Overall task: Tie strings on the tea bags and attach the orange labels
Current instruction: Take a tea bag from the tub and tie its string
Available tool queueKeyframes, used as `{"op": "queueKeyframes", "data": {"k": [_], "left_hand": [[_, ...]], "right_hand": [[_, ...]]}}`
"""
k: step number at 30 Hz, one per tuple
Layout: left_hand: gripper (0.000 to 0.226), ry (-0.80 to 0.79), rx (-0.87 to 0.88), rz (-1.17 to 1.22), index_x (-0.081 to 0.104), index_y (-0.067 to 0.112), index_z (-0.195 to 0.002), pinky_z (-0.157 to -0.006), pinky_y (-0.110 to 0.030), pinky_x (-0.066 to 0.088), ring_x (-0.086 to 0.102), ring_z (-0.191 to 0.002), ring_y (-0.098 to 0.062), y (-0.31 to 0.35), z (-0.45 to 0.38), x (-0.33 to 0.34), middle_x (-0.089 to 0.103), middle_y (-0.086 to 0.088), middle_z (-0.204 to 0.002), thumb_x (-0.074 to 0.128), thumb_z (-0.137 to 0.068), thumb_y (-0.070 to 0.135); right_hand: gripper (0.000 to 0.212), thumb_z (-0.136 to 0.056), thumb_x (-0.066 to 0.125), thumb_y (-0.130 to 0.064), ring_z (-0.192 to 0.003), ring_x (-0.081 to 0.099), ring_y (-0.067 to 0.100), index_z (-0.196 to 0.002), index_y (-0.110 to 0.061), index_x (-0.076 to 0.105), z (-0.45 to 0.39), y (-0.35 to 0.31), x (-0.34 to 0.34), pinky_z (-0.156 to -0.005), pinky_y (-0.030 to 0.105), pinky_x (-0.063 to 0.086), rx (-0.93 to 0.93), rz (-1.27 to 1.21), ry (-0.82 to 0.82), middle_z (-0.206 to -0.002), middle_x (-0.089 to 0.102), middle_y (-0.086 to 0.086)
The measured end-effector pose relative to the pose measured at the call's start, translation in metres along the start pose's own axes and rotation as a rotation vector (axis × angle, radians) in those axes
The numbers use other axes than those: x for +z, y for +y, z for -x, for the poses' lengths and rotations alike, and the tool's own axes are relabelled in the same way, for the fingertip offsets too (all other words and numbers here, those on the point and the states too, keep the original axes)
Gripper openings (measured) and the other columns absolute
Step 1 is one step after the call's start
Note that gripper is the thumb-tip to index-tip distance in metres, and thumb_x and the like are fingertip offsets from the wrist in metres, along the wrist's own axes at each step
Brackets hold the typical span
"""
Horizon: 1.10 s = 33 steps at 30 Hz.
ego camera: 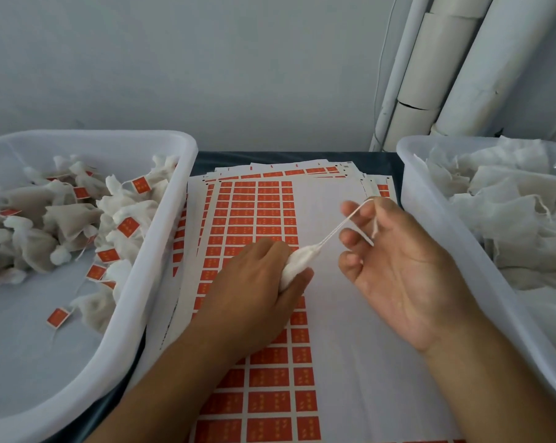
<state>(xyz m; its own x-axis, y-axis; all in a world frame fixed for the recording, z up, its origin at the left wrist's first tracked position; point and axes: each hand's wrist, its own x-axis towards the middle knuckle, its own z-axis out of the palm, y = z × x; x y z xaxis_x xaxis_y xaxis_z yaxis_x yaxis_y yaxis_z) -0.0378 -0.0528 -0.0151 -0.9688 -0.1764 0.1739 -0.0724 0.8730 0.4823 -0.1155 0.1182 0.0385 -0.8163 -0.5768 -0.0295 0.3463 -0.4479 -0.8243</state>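
Head | left hand (254, 282) grips one tea bag (297, 262) — right hand (404, 266) pinches string (343, 223)

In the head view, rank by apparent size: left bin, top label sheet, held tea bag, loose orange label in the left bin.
1. Left bin and top label sheet: similar, both cropped, not ranked.
2. Held tea bag, partly hidden by the left hand.
3. Loose orange label.

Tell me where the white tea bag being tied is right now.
In the head view, the small white tea bag sits at centre, gripped in the left hand above the sheet of orange labels, its white string pulled toward the right hand.
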Motion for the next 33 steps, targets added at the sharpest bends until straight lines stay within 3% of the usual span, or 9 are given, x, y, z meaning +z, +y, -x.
{"op": "queueKeyframes", "data": {"k": [4,7,10,14,17,19,22,25,33], "left_hand": [[0.043,0.054,0.049,0.059,0.042,0.041,-0.101,-0.070,-0.015,0.043,0.052,-0.088,0.000,0.004,0.000,0.002,0.049,0.028,-0.100,0.027,-0.088,0.080],[0.041,0.048,0.106,0.131,0.053,0.035,-0.106,-0.076,-0.028,0.053,0.055,-0.089,-0.006,0.008,0.001,0.004,0.058,0.021,-0.101,0.033,-0.094,0.069],[0.030,0.064,0.114,0.044,0.046,0.034,-0.097,-0.068,-0.017,0.040,0.050,-0.080,-0.004,0.007,0.002,0.003,0.049,0.022,-0.089,0.032,-0.094,0.061],[0.028,0.024,0.077,-0.030,0.038,0.037,-0.101,-0.070,-0.009,0.028,0.045,-0.080,0.000,0.011,0.001,0.000,0.046,0.019,-0.098,0.027,-0.095,0.062],[0.039,-0.032,0.026,0.034,0.033,0.052,-0.118,-0.075,-0.007,0.035,0.049,-0.096,0.001,0.014,0.003,-0.005,0.045,0.026,-0.123,0.058,-0.090,0.064],[0.062,0.006,0.021,0.153,0.029,0.061,-0.128,-0.073,-0.005,0.042,0.053,-0.104,0.004,0.015,0.007,-0.009,0.041,0.036,-0.130,0.069,-0.081,0.065],[0.020,0.040,-0.067,0.477,0.058,0.055,-0.105,-0.062,-0.009,0.051,0.062,-0.092,0.004,0.021,0.011,-0.017,0.062,0.028,-0.100,0.057,-0.088,0.066],[0.049,-0.209,-0.216,0.733,0.075,0.039,-0.086,-0.065,-0.012,0.052,0.067,-0.075,0.000,0.027,0.010,-0.018,0.071,0.013,-0.082,0.034,-0.100,0.062],[0.041,-0.198,-0.498,1.130,0.076,0.026,-0.106,-0.076,-0.029,0.060,0.075,-0.089,-0.010,0.029,0.010,-0.014,0.078,0.005,-0.092,0.041,-0.106,0.047]], "right_hand": [[0.020,-0.096,0.056,-0.044,-0.105,0.069,0.014,-0.082,-0.035,0.069,0.003,0.005,0.004,-0.079,0.027,0.055,0.059,0.215,-0.107,-0.129,0.071,-0.002],[0.022,-0.099,0.056,-0.036,-0.091,0.072,0.014,-0.084,-0.030,0.071,0.006,0.007,0.007,-0.073,0.024,0.056,0.075,0.126,-0.111,-0.109,0.076,0.006],[0.021,-0.094,0.058,-0.029,-0.085,0.072,0.016,-0.081,-0.024,0.074,0.006,0.005,0.006,-0.075,0.025,0.057,0.054,0.043,-0.065,-0.084,0.071,0.002],[0.018,-0.092,0.062,-0.028,-0.085,0.073,0.016,-0.082,-0.021,0.075,0.007,0.005,0.007,-0.078,0.026,0.058,0.037,0.022,-0.071,-0.082,0.069,0.003],[0.020,-0.092,0.059,-0.033,-0.089,0.073,0.016,-0.083,-0.026,0.075,0.007,0.005,0.008,-0.078,0.027,0.058,0.003,0.070,-0.042,-0.087,0.072,0.002],[0.021,-0.092,0.057,-0.040,-0.096,0.072,0.013,-0.083,-0.032,0.073,0.006,0.005,0.007,-0.082,0.030,0.054,-0.046,0.239,0.001,-0.095,0.074,-0.001],[0.021,-0.095,0.060,-0.045,-0.101,0.070,0.012,-0.083,-0.035,0.073,0.005,0.007,0.006,-0.083,0.031,0.050,-0.113,0.444,0.046,-0.097,0.075,-0.003],[0.022,-0.093,0.054,-0.041,-0.100,0.071,0.014,-0.086,-0.034,0.073,0.006,0.010,0.006,-0.082,0.027,0.056,-0.170,0.481,0.010,-0.097,0.075,-0.003],[0.021,-0.096,0.057,-0.037,-0.103,0.071,0.025,-0.095,-0.025,0.075,0.021,0.019,0.016,-0.088,0.033,0.058,-0.150,0.524,-0.261,-0.100,0.075,0.005]]}}
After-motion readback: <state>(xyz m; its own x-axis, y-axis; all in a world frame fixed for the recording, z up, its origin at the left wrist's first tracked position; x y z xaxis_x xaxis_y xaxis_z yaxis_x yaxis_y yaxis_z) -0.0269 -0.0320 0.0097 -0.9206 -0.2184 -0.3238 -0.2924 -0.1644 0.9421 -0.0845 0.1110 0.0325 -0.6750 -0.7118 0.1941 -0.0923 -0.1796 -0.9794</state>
